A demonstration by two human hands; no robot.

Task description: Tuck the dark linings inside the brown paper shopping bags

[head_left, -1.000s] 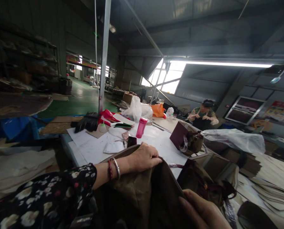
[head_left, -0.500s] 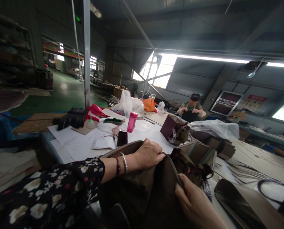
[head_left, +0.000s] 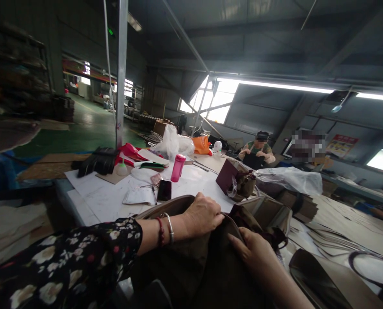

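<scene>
Right hand (head_left: 254, 251) has shifted nearer left hand (head_left: 204, 214); both pinch the brown bag (head_left: 191, 262) at its rim (head_left: 232, 221), slightly apart.

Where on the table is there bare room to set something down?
Bare white paper shows between the pink bottle and the maroon panel; another patch lies left of the small white pad. Crowded: behind the bottle, with a white plastic bag, and beyond the right hand, with an open brown bag.

Single view, worn on the head.
The camera looks forward and down over the table (head_left: 65, 193), from its near edge; left hand (head_left: 203, 215) and right hand (head_left: 255, 249) are close, the window (head_left: 224, 103) past the far edge is distant.
</scene>
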